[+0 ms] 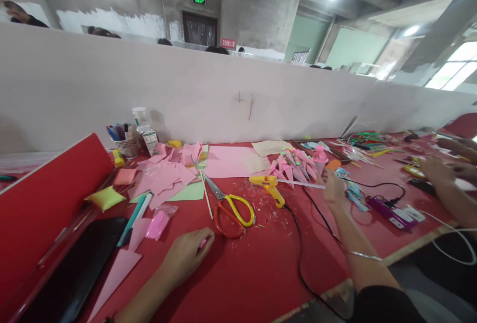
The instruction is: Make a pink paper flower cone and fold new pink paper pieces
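Note:
My left hand (192, 251) rests closed on the red table, a small pink piece (202, 243) showing between its fingers; the piece's kind cannot be made out. My right hand (334, 186) reaches to the back right, by a pile of small pink cones (294, 164). Its fingers are mostly turned away, and an orange thing (333, 164) shows just above them. Between my hands lies a yellow glue gun (274, 189), whose long clear glue stick (301, 183) runs up to my right hand. Scissors (231, 208) with red and yellow handles lie beyond my left hand.
Pink paper sheets (167, 176), a yellow packet (106, 198) and a black tray (78, 268) lie left. A pen cup (126, 146) and a bottle (141, 121) stand behind. At right are a purple power strip (391, 212), cables and another person's hand (437, 169). A white partition (194, 99) closes off the back.

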{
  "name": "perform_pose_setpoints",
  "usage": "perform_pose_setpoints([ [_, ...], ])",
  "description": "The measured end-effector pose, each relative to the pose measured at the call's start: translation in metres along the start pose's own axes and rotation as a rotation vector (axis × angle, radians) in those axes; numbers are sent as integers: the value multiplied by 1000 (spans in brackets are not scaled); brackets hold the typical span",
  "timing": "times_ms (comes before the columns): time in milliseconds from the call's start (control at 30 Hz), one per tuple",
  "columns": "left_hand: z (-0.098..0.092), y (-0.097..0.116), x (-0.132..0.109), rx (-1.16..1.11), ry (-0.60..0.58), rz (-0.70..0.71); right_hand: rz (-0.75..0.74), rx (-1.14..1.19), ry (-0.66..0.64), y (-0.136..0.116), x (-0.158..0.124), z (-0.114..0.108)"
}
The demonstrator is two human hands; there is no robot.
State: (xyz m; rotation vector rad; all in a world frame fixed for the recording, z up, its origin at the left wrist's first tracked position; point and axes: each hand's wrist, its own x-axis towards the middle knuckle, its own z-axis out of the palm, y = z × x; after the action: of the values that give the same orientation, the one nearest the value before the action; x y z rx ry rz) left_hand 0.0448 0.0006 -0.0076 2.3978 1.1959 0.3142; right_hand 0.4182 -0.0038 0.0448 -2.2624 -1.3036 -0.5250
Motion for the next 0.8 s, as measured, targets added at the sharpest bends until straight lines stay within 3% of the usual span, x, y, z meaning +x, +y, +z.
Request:
perform_pose_setpoints([
  [133,-1,1,0,-22,-3,19,15,-82,50,-10,-1,-26],
  [233,0,1,-1,-28,11,29,-57,-105,105,-21,-3,-41],
  [333,2,-1,-1,-39,37,40,-148,-84,194,-33,-5,-53],
  [467,5,-2,-1,-29,49,52,-152,-5,260,-49,-5,-72],
  [633,4,-2,-1,-25,36,49,-100,53,269,-70,-8,-88],
  [800,2,-1,-2,-46,26,32,-180,93,224,-88,-14,-90],
])
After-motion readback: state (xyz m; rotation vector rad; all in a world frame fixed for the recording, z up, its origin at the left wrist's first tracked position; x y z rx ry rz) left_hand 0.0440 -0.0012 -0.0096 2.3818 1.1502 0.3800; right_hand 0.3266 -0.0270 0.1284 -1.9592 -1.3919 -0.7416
